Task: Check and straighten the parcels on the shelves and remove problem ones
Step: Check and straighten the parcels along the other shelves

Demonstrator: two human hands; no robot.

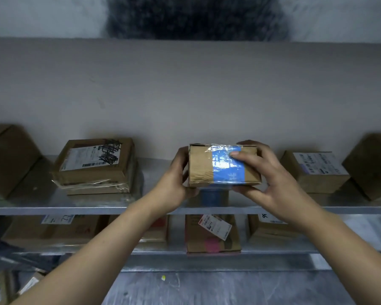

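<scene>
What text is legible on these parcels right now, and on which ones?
Nothing reads cleanly.
On the held parcel, blue tape: pale characters, blurred.
On the left stacked box, scribbled label: barcode and print too small, black scribble across it.
On the right box, white label: too small.
On the lower shelf, left label, red-edged tag, right label: marks blurred.

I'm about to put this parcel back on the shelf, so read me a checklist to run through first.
1. Grip: left hand and right hand hold the blue-taped box at both ends: ok.
2. Landing spot: bare metal shelf below the box: ok.
3. Address label on the box: none on the faces shown: cannot tell.
4. Gap to the labelled box on the right: apart: ok.
5. Scribbled-label box on the left sits unevenly on its stack: not ok.
</scene>
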